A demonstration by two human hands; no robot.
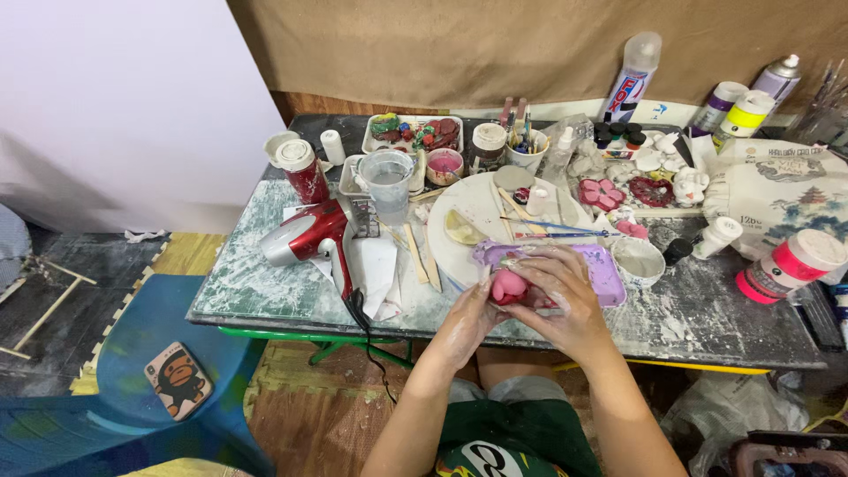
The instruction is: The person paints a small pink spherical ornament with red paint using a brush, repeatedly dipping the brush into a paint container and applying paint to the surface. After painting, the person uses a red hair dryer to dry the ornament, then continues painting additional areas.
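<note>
- Both hands meet over the near edge of the table [265,291], which is smeared with white plaster and crowded with craft supplies.
- The left hand [470,320] cups a small pink mould [509,286] from below and the side; its fingers [481,287] curl up against the mould, dusted white.
- The right hand [556,296] lies over the top of the pink mould, fingers [539,263] bent and pressed onto it, so most of the mould is hidden; only its rounded pink end shows between the two hands.
- The pink mould is held just above the table edge, directly in front of a lilac tray [609,274] that the right hand partly covers.
- Just beyond the tray lies a round white plate [477,208] with brushes and wooden sticks across it.
- To the left of the hands, a red hair dryer [305,237] rests on its side on the table, its black cord hanging over the near edge.
- A clear plastic cup [386,181] of cloudy water stands behind the dryer, near a red jar with a white lid [300,170].
- A white cup [638,261] sits just right of the lilac tray, and a pink-banded paint pot [791,265] lies farther right.
- On the blue floor mat at lower left lies a phone with a cartoon case [177,380].
</note>
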